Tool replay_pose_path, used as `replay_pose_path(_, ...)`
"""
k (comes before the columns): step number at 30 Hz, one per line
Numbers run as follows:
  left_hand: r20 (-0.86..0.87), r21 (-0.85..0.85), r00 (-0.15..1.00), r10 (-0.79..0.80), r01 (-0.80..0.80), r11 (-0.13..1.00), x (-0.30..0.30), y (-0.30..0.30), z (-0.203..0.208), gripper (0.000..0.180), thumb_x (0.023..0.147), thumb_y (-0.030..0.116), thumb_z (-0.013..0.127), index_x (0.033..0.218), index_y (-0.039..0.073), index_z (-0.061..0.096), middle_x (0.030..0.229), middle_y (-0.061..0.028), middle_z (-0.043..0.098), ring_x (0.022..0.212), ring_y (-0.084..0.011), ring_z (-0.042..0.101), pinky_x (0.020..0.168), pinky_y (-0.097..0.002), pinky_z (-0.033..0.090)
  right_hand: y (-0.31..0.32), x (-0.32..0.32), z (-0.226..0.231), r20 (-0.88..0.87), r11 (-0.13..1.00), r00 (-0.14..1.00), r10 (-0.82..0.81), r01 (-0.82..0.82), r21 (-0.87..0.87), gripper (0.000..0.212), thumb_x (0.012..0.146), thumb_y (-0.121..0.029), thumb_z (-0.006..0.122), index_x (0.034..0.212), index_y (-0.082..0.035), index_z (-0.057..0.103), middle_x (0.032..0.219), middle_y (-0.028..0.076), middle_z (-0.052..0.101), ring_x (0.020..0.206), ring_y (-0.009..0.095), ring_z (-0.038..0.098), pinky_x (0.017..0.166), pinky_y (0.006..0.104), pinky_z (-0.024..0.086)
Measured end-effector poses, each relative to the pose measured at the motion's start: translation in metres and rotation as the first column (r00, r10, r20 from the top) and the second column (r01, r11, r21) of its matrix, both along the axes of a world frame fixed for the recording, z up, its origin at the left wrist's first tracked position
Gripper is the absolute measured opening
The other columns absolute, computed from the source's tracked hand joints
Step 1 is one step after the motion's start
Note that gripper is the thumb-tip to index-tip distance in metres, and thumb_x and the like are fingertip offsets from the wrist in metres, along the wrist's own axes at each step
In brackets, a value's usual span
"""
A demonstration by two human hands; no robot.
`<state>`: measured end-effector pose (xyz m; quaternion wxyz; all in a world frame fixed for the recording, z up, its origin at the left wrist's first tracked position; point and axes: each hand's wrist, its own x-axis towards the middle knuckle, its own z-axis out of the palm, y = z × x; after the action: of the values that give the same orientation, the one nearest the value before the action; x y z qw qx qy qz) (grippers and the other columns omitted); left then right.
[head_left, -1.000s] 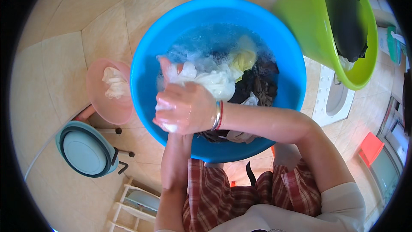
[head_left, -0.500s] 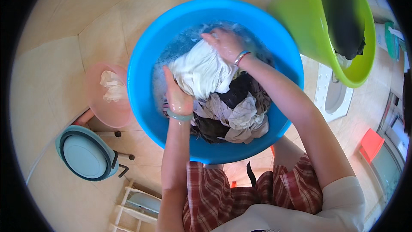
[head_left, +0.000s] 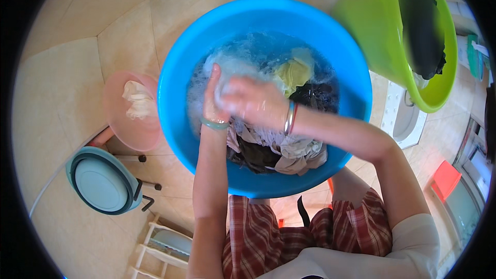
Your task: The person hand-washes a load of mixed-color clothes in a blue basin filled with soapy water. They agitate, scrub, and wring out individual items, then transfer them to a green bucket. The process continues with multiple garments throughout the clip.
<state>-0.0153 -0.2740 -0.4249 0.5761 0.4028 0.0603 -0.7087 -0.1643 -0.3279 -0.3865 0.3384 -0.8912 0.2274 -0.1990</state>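
Note:
Inside a big blue basin [head_left: 264,188] of sudsy water, both my hands work on a white cloth [head_left: 231,64], most of it under the foam. My left hand [head_left: 213,98], with a green bangle at its wrist, holds the cloth's left side. Across from it, my right hand [head_left: 253,101] presses against the cloth and is smeared by motion; its fingertips are partly hidden. A pale yellow cloth [head_left: 294,75] floats to the right of the white one. Dark cloth [head_left: 315,95] lies just below it. Closer to me rest wet beige and grey clothes [head_left: 305,155].
A lime green bucket [head_left: 369,26] holding dark cloth tilts at the upper right. To the left, a pink basin [head_left: 119,132] contains pale cloth. Below that stand a folded teal basin [head_left: 101,186] and a white rack [head_left: 155,245]. A squat toilet [head_left: 408,116] lies at right.
The white cloth has gone from a heap above the water down into the suds, uncovering the yellow cloth. My right hand has moved left and nearer, up against my left hand.

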Motion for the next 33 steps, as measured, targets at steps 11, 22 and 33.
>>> replay_pose_path(11, -0.122, -0.005, 0.947, 0.296, -0.299, 0.954, -0.021, 0.009, 0.041, 0.034, 0.098, 0.036, 0.053, 0.116, 0.007, 0.059, 0.105, -0.0080, 0.064, 0.097, -0.0204, 0.062, 0.086, -0.0336, 0.050, 0.040, 0.037, 0.057, 0.226, 0.969, 0.971, 0.077, -0.020, -0.245, 0.011, 0.075, -0.028, 0.062, 0.081, -0.019, 0.064, 0.092, 0.002, 0.050, 0.090, 0.019, 0.053, 0.060, 0.0316, 0.043)
replay_pose_path(22, 0.362, 0.114, 0.883, 0.300, -0.361, 0.926, -0.052, 0.005, 0.075, 0.023, 0.098, 0.026, 0.052, 0.097, 0.005, 0.062, 0.093, -0.0080, 0.064, 0.088, -0.0147, 0.060, 0.077, -0.0294, 0.048, -0.046, -0.010, 0.007, -0.107, 0.984, 0.979, -0.171, 0.176, 0.038, 0.015, 0.076, -0.014, 0.069, 0.070, -0.008, 0.058, 0.073, 0.009, 0.055, 0.063, 0.028, 0.059, 0.050, 0.0362, 0.047)
replay_pose_path(33, 0.976, 0.217, -0.179, -0.126, 0.711, 0.669, -0.001, 0.094, 0.076, 0.015, 0.082, 0.020, 0.071, 0.076, 0.006, 0.068, 0.080, -0.0038, 0.066, 0.074, -0.0242, 0.060, 0.071, -0.0374, 0.043, -0.006, -0.114, 0.016, -0.150, 0.965, 0.984, -0.099, 0.132, 0.228, 0.026, 0.081, -0.025, 0.074, 0.104, -0.014, 0.070, 0.099, 0.007, 0.066, 0.090, 0.027, 0.061, 0.080, 0.0370, 0.050)
